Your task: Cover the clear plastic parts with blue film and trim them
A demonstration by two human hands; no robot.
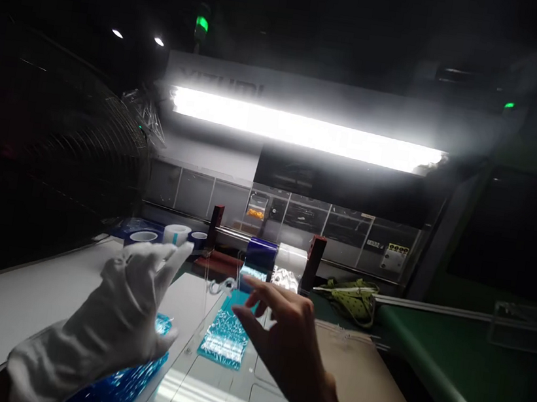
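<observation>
My left hand (123, 307), in a white glove, is raised with thumb and fingers spread apart. Below it lies shiny blue film (128, 385), partly covered by the glove. My bare right hand (281, 328) is bent, its thumb and index finger curved toward each other. At those fingertips is a small, clear, thin-edged piece with a whitish curled shape (222, 286); its kind is hard to make out. Behind and under the fingertips, a strip of glossy turquoise film (225, 337) lies on the pale, reflecting work surface (205, 384).
A blue film roll (261, 253) and a clear roll (292, 259) hang on a rack with dark red posts (314, 263). White and blue rolls (176, 235) stand at left. A yellow-green patterned cloth (352, 298) and green conveyor belt (445, 363) are at right. A fan (84, 131) stands left.
</observation>
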